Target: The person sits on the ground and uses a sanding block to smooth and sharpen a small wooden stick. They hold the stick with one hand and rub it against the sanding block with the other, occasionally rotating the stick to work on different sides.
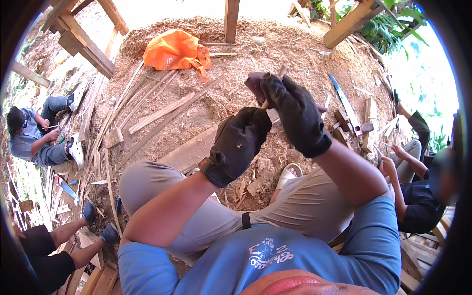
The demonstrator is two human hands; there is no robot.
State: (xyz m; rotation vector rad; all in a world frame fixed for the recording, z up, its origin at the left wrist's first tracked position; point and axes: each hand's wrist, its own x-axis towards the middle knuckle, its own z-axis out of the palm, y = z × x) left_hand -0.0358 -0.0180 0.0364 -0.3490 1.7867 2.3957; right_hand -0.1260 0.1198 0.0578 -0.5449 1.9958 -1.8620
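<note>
Both my hands wear dark work gloves and meet in front of me above the ground. A thin pale wooden stick [265, 104] runs slantwise between them, its far end poking out past my right fingers. My left hand [238, 145] is closed round the near end of the stick. Wrapped over its upper part is my right hand [297, 115], which also grips a folded dark brown sheet [254, 86] that looks like sandpaper. The gloves hide most of the stick and how the sheet lies against it.
Wood shavings cover the ground. An orange bag [177, 51] lies ahead, with long wood strips [162, 113] to the left. A long saw blade [345, 103] and wooden blocks [369, 120] lie to the right. One person [42, 128] sits left, another [418, 182] right; legs [73, 241] show lower left.
</note>
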